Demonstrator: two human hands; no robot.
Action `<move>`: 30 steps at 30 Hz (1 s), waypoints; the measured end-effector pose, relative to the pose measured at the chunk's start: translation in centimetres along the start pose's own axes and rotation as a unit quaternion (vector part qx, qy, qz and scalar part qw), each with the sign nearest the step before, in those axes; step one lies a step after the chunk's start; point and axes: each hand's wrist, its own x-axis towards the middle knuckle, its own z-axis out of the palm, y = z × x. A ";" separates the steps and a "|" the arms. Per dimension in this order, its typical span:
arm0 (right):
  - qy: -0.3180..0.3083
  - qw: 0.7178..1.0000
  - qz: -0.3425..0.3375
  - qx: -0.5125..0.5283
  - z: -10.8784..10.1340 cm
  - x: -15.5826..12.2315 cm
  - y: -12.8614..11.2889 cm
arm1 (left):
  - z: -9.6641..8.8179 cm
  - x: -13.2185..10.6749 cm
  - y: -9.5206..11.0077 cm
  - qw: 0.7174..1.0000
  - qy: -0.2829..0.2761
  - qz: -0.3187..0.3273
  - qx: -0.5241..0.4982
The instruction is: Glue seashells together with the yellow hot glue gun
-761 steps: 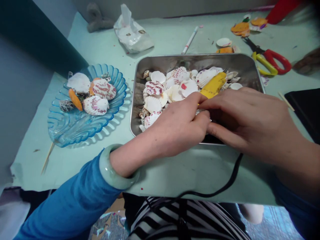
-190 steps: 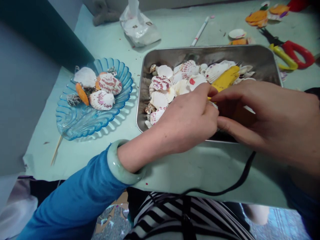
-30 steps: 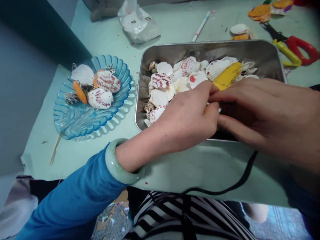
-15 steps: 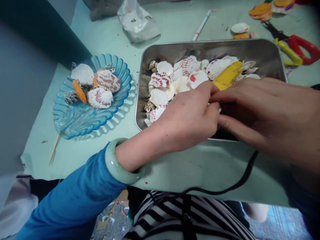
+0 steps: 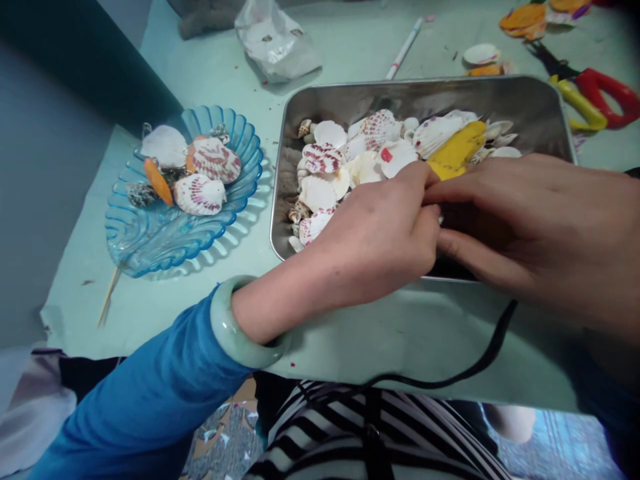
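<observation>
My left hand (image 5: pixel 383 233) is closed over the front part of a metal tray (image 5: pixel 320 100). Its fingertips meet those of my right hand (image 5: pixel 540 233), which is curled and closed too. A tiny pale bit shows between the fingers, too small to name; whatever else they grip is hidden. White and speckled scallop shells (image 5: pixel 380 130) fill the tray, with small snail shells (image 5: pixel 299 212) along its left side. Just beyond my fingertips lies a yellow piece (image 5: pixel 457 152), resting on the shells.
On the left, a blue shell-shaped glass dish (image 5: pixel 175 250) holds several shells, with a thin stick (image 5: pixel 108 299) beside it. Behind the tray are a plastic bag (image 5: pixel 276 47) and a white pen (image 5: pixel 404 50). Red-and-yellow scissors (image 5: pixel 595 100) lie at right. A black cord (image 5: pixel 475 370) crosses the front.
Both hands stay together over the tray with only a very slight shift of the fingers. The dish, tray and shells have kept their places.
</observation>
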 end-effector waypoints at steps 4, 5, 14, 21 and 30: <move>-0.005 1.000 0.005 -0.009 0.1 0.0 0.0 | 0.0 -0.1 0.1 1.000 0.006 0.013 -0.006; -0.004 1.000 0.005 -0.008 0.1 0.0 0.0 | 0.0 -0.1 0.1 1.000 0.008 0.015 -0.007; 0.001 1.000 -0.002 0.001 0.1 -0.1 0.2 | 0.0 -0.1 0.2 1.000 -0.002 -0.006 0.003; -0.005 1.000 0.003 -0.002 0.1 -0.2 0.1 | 0.0 0.0 0.1 1.000 0.001 0.008 0.001; -0.015 1.000 0.013 -0.002 0.0 -0.1 0.0 | 0.1 -0.2 0.1 1.000 0.005 0.011 -0.001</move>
